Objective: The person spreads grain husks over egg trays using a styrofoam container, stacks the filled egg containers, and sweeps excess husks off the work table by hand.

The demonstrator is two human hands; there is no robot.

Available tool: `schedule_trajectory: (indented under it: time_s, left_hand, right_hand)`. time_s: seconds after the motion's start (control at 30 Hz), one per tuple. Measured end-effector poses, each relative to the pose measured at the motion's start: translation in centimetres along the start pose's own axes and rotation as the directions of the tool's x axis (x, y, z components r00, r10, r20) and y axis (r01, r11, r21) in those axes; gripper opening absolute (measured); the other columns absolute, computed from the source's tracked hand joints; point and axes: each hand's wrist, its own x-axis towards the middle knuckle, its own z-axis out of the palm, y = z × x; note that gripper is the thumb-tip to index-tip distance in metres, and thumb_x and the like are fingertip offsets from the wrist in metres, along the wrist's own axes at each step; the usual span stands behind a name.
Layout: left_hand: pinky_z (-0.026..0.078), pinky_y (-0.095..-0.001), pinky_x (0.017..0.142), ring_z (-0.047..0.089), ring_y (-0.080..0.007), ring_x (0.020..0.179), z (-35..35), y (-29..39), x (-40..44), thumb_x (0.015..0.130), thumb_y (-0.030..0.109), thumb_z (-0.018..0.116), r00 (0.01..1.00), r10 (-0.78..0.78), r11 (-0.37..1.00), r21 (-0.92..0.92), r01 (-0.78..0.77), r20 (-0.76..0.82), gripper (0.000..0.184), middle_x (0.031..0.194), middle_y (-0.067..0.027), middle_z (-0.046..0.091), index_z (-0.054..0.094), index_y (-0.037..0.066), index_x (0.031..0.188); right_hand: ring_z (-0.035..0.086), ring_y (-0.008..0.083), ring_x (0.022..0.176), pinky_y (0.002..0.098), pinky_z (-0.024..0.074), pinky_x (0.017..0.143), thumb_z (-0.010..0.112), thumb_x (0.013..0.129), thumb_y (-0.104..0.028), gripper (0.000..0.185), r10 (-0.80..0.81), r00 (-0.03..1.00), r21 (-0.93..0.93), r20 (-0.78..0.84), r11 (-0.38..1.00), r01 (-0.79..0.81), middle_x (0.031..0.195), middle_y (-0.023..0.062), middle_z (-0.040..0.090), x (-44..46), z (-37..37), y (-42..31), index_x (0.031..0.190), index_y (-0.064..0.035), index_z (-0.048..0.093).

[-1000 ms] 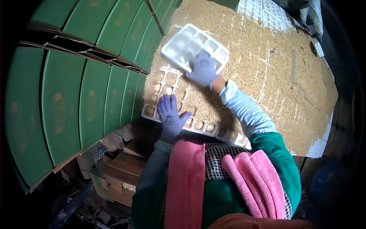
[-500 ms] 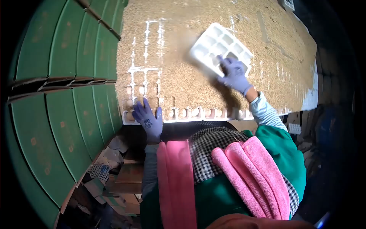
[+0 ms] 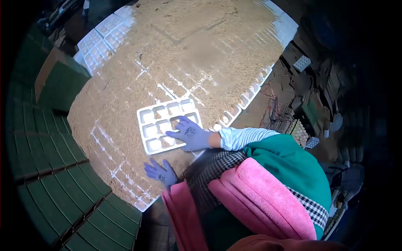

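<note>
My right hand (image 3: 189,134), in a purple-grey glove, grips a white compartment tray (image 3: 143,133) with fingertips reaching into its cells. Some cells show brown bits; whether these lie inside or show through I cannot tell. Under the tray spreads a bed of tan, grainy material like husks or sawdust (image 3: 113,96). My left hand (image 3: 161,172), gloved alike, has its fingers spread just below the tray's near edge and holds nothing. White rims of trays (image 3: 125,180) set in the bed show through the grains at the lower left.
Stacked green boxes (image 3: 54,167) line the left side. White trays with filled cells (image 3: 98,52) lie at the far left of the bed, more trays (image 3: 287,25) at the far right. Flattened cardboard and clutter (image 3: 293,104) cover the floor on the right.
My view has turned to the right. The tray in my right hand has come nearer my body and lies on the grains. My left hand has left the near-edge trays at the left corner.
</note>
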Motion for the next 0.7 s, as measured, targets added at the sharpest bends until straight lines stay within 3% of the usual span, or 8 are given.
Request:
schedule_trajectory:
  time_s: [0.13,0.2,0.27,0.4,0.47,0.57,0.63,0.7]
  left_hand:
    - [0.020,-0.0581,0.116,0.026,-0.0462,0.142,1.5,0.1,-0.1,0.098,0.052,0.045,0.993,0.060,0.991,0.126,-0.047,-0.100,0.072,0.156,-0.0258,0.027,0.029,0.008,0.153]
    - [0.021,-0.0568,0.116,0.029,-0.0444,0.142,1.9,-0.2,0.3,0.097,0.055,0.047,0.996,-0.013,0.990,0.136,0.024,-0.084,0.073,0.155,-0.0252,0.030,0.032,0.009,0.152]
    - [0.021,-0.0560,0.116,0.029,-0.0429,0.142,2.3,1.3,0.7,0.096,0.057,0.048,0.988,-0.123,0.986,0.103,0.132,-0.091,0.075,0.155,-0.0249,0.030,0.034,0.009,0.151]
    - [0.019,-0.0549,0.117,0.027,-0.0411,0.143,1.6,10.9,1.0,0.096,0.056,0.049,0.966,-0.087,0.996,-0.021,0.085,-0.241,0.073,0.155,-0.0242,0.031,0.037,0.009,0.150]
    - [0.016,-0.0564,0.118,0.022,-0.0434,0.145,1.4,17.1,1.1,0.099,0.054,0.045,0.991,-0.088,0.995,-0.055,0.082,-0.105,0.073,0.156,-0.0263,0.026,0.030,0.006,0.153]
    - [0.012,-0.0581,0.118,0.020,-0.0452,0.145,4.1,24.9,2.1,0.099,0.057,0.041,0.973,-0.223,0.968,0.134,0.213,0.062,0.078,0.154,-0.0302,0.025,0.025,0.003,0.153]
    - [0.009,-0.0584,0.118,0.019,-0.0454,0.145,5.9,27.0,2.4,0.099,0.056,0.040,0.972,-0.234,0.944,0.232,0.235,-0.035,0.078,0.155,-0.0307,0.022,0.025,-0.001,0.151]
    - [0.008,-0.0572,0.119,0.018,-0.0450,0.145,5.6,27.7,2.9,0.099,0.055,0.042,0.967,-0.251,0.948,0.191,0.256,-0.049,0.079,0.156,-0.0310,0.021,0.025,-0.001,0.151]
  right_hand:
    - [0.051,0.0367,0.119,0.0508,0.0245,0.114,0.065,0.080,-0.046,0.081,0.499,0.860,-0.067,-0.112,0.859,-0.507,0.116,0.0211,0.058,-9.2,-9.2,13.9,0.149,-0.0118,0.039]
    - [0.057,0.0366,0.110,0.0494,0.0284,0.111,0.065,0.080,-0.048,0.081,0.584,0.712,-0.135,-0.389,0.728,-0.672,0.107,0.0190,0.063,-15.3,-10.1,23.7,0.148,-0.0116,0.040]
    - [0.059,0.0364,0.110,0.0500,0.0301,0.110,0.065,0.080,-0.051,0.084,0.781,0.576,-0.093,-0.240,0.572,-0.815,0.110,0.0193,0.064,-19.5,-13.7,30.1,0.149,-0.0109,0.039]
    - [0.059,0.0382,0.117,0.0497,0.0378,0.104,0.064,0.080,-0.056,0.090,0.823,0.378,0.014,-0.424,0.423,-0.906,0.128,0.0240,0.061,-22.4,-18.9,43.2,0.151,-0.0082,0.035]
    - [0.056,0.0379,0.123,0.0480,0.0396,0.104,0.062,0.081,-0.060,0.091,0.872,0.272,0.050,-0.407,0.319,-0.947,0.135,0.0236,0.057,-21.9,-22.6,51.0,0.151,-0.0079,0.034]
    - [0.055,0.0375,0.126,0.0481,0.0396,0.105,0.062,0.079,-0.062,0.094,0.940,0.165,0.147,-0.299,0.217,-0.965,0.138,0.0210,0.056,-20.0,-26.4,63.3,0.151,-0.0080,0.033]
    - [0.055,0.0377,0.126,0.0505,0.0395,0.105,0.064,0.076,-0.060,0.093,0.961,0.097,0.172,-0.260,0.145,-0.974,0.138,0.0196,0.057,-17.3,-27.2,69.9,0.149,-0.0081,0.039]
    - [0.056,0.0378,0.125,0.0517,0.0405,0.104,0.064,0.076,-0.056,0.087,0.955,0.244,0.015,-0.168,0.250,-0.968,0.138,0.0189,0.056,-12.6,-27.2,68.5,0.145,-0.0080,0.044]
